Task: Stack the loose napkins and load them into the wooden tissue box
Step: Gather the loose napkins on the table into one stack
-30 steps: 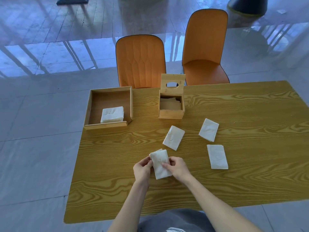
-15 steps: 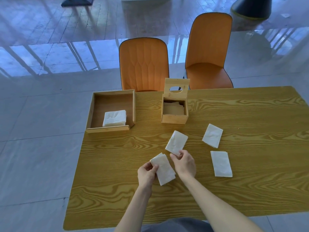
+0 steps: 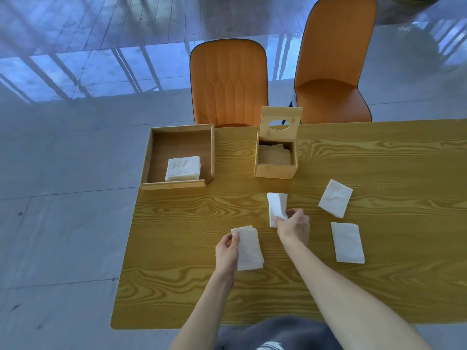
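Note:
My left hand (image 3: 227, 251) grips a small stack of white napkins (image 3: 249, 248) by its left edge, just above the table. My right hand (image 3: 294, 227) pinches the near end of another folded napkin (image 3: 276, 207), which tilts up off the table in front of the wooden tissue box (image 3: 275, 170). The box stands with its lid (image 3: 281, 120) hinged up, and napkins lie inside it. Two more loose napkins rest flat to the right, one farther (image 3: 335, 198) and one nearer (image 3: 347, 242).
A shallow wooden tray (image 3: 182, 137) at the table's far left corner holds a napkin pile (image 3: 183, 168). Two orange chairs (image 3: 228, 82) (image 3: 333, 61) stand behind the yellow wooden table (image 3: 252, 294). The table's left edge drops to a grey tiled floor.
My right hand left the stack, reached forward and took hold of the middle napkin, lifting its end. My left hand kept the stack and drifted slightly left.

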The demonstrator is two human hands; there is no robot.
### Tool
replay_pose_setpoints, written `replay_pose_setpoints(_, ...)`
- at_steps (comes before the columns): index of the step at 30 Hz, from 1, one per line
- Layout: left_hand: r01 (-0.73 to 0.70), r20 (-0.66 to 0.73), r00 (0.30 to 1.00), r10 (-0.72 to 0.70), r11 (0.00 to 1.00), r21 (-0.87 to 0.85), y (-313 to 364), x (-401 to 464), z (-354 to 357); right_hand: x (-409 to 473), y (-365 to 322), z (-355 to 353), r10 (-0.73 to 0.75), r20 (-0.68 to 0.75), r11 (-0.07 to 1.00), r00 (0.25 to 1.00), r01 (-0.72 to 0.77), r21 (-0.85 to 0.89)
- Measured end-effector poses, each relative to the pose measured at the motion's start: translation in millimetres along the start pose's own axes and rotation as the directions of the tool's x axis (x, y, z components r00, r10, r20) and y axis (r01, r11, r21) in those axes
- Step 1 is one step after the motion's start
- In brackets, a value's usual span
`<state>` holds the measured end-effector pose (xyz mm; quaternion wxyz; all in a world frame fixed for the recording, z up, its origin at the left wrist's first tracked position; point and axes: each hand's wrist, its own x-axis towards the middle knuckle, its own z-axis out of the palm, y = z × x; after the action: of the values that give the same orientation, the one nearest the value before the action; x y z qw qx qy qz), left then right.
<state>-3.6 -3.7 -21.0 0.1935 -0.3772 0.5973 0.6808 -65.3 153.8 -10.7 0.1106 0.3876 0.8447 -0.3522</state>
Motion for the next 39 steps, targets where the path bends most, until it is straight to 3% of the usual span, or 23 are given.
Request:
replay_pose_setpoints(6, 0.063, 0.09, 0.994, -0.055, 0.994, -0.094, -3, 7, 0, -3, 21, -6, -0.049, 0.049, 0.98, 0.998, 0.039, 0.195)
replay_pose_setpoints(13, 0.021, 0.012, 1.0, -0.021, 0.997, -0.071, -9, 8, 1, -20, 46, -17, -0.054, 0.284, 0.837, 0.957, -0.111, 0.535)
replay_pose_setpoints(17, 0.034, -0.01, 0.999, -0.035, 0.994, -0.104, -10, 9, 3, -43, 55, -14, -0.153, 0.454, 0.815, 0.878, -0.147, 0.56)
replay_pose_setpoints(25, 0.093, 0.055, 0.995, -0.084, 0.976, -0.195, -8, 7, 4, -63, 58, 6, -0.157, 0.523, 0.883, 0.838, -0.118, 0.455)
replay_pose_setpoints(29, 0.118, 0.077, 0.992, -0.103, 0.965, -0.234, -7, 2, 5, -60, 57, 9, -0.174, 0.422, 0.948, 0.89, 0.036, 0.316)
replay_pose_setpoints(34, 0.088, 0.136, 0.989, -0.066, 0.981, -0.171, -12, -3, 9, -57, 58, 4, -0.292, 0.291, 0.949, 0.911, 0.314, -0.029)
replay_pose_setpoints(39, 0.059, 0.101, 0.994, -0.05, 0.995, -0.086, -22, -3, 22, -46, 65, -12, -0.293, 0.177, 0.951, 0.94, 0.305, -0.048)
